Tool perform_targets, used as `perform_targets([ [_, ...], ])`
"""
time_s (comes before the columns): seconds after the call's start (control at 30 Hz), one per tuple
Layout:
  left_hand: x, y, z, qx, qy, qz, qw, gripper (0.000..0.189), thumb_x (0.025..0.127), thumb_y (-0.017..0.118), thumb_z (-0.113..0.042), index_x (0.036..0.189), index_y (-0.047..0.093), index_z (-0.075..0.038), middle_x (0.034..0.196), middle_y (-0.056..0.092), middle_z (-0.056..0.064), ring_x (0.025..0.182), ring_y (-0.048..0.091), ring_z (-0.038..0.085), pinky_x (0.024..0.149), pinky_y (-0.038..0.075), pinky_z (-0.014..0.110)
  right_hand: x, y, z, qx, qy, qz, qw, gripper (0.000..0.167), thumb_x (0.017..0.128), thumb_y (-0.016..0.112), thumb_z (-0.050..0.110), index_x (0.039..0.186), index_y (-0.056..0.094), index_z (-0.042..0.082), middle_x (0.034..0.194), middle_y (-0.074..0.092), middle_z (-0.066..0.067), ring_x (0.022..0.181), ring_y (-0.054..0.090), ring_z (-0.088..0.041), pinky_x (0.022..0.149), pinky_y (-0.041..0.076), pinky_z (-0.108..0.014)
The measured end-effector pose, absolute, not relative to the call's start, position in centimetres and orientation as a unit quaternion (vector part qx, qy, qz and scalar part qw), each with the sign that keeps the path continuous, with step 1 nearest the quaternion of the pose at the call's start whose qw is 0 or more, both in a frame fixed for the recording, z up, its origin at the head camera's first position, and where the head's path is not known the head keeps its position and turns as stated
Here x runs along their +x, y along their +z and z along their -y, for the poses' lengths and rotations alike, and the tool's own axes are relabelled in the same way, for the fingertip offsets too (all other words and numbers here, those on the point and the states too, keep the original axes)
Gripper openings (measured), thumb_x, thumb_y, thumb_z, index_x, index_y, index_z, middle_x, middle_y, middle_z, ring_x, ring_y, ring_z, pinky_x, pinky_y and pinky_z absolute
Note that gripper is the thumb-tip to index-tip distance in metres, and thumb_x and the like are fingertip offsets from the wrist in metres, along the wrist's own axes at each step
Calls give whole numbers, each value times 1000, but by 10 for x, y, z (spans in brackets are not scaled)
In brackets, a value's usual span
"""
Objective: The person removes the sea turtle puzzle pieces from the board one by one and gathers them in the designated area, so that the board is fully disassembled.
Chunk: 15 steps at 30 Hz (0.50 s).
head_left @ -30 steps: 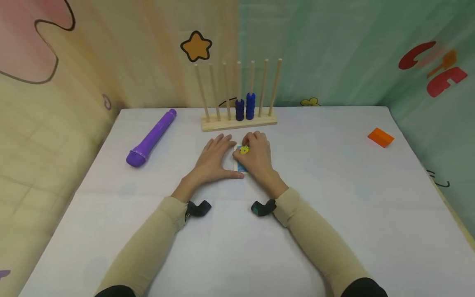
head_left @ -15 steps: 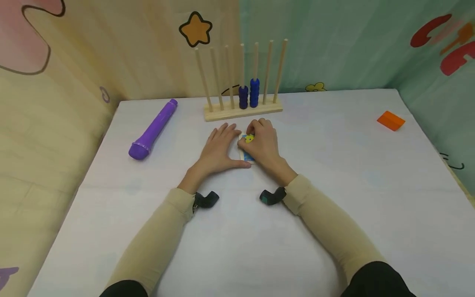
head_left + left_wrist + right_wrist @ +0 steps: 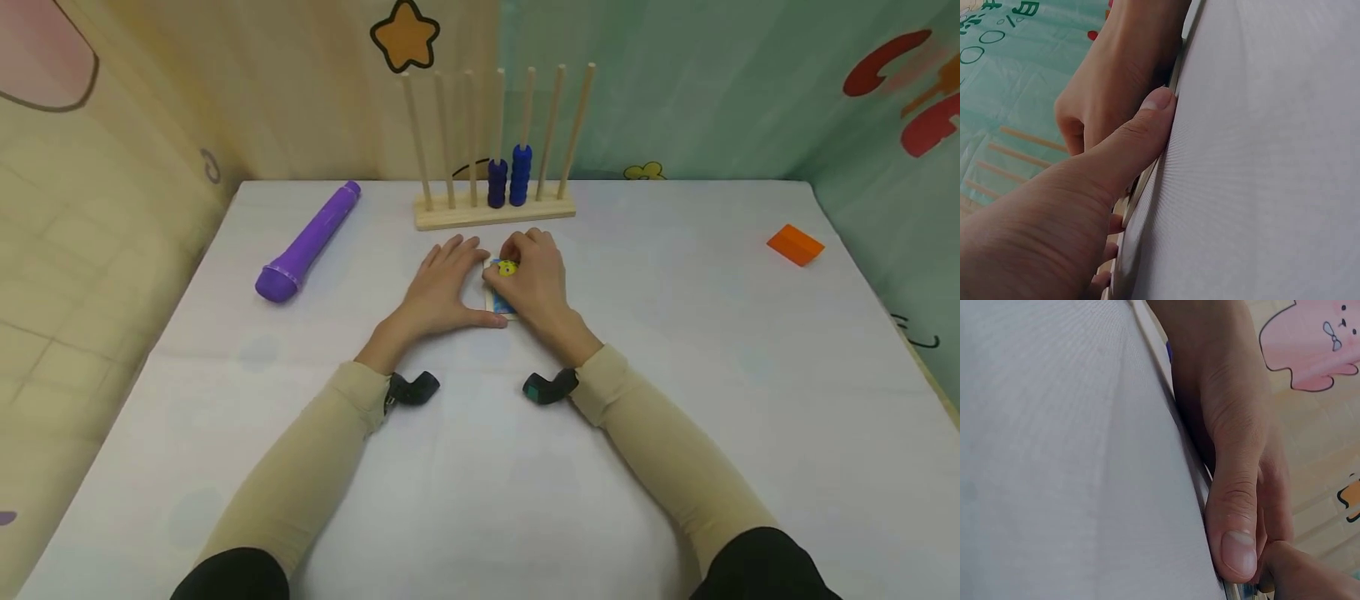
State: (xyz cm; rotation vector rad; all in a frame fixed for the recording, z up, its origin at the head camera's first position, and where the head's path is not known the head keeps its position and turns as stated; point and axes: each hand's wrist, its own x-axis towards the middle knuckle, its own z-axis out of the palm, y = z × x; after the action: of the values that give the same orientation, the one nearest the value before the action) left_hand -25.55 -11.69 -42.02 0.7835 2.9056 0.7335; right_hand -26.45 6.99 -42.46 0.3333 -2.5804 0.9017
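Near the middle of the table, in the head view, lies a small flat board [image 3: 489, 302] with a pale rim and a blue picture. A yellow spotted piece [image 3: 507, 267] shows at its upper part, between the thumb and curled fingers of my right hand [image 3: 536, 279], which pinches it. My left hand [image 3: 442, 287] spreads around the board's left side; its thumb [image 3: 1141, 128] lies along the near edge, the forefinger at the far corner. The right hand covers the board's right part, and the wrist views show the board only as a thin edge.
Behind the hands stands a wooden peg rack [image 3: 495, 217] with dark blue beads [image 3: 497, 183] and blue beads [image 3: 521, 175] on two pegs. A purple toy microphone [image 3: 309, 242] lies at left, an orange block [image 3: 796, 245] at far right. Printed curtains [image 3: 675, 92] surround the white table [image 3: 465, 500].
The head view has tilted and shifted, so everything sits higher in the picture. Both hands keep nearly the same place around the board, and the right still pinches the yellow piece.
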Motion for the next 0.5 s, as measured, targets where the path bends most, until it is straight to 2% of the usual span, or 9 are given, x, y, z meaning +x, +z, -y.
perform_targets([
  [0.23,-257,-419,116,254,234,-938,24,111,74,82,-75,158,43,-14,175,26,9,165,10,30,135,1,50,-263,-422,-71,133,300,924,195,20,78,77,21,73,67,5,89,60,-10,89,56,-31,78,50,-44],
  [0.37,-256,-418,116,252,240,-937,23,110,74,83,-73,158,44,-13,174,27,9,165,10,30,135,1,50,-265,-421,-71,130,301,925,194,20,80,75,24,83,68,5,87,61,-10,86,56,-29,76,49,-42],
  [0.5,-256,-417,117,254,246,-935,22,109,74,84,-72,157,44,-13,174,27,10,165,10,31,135,2,51,-266,-420,-71,131,314,921,191,22,81,74,24,91,74,5,89,65,-9,87,57,-27,78,50,-41],
])
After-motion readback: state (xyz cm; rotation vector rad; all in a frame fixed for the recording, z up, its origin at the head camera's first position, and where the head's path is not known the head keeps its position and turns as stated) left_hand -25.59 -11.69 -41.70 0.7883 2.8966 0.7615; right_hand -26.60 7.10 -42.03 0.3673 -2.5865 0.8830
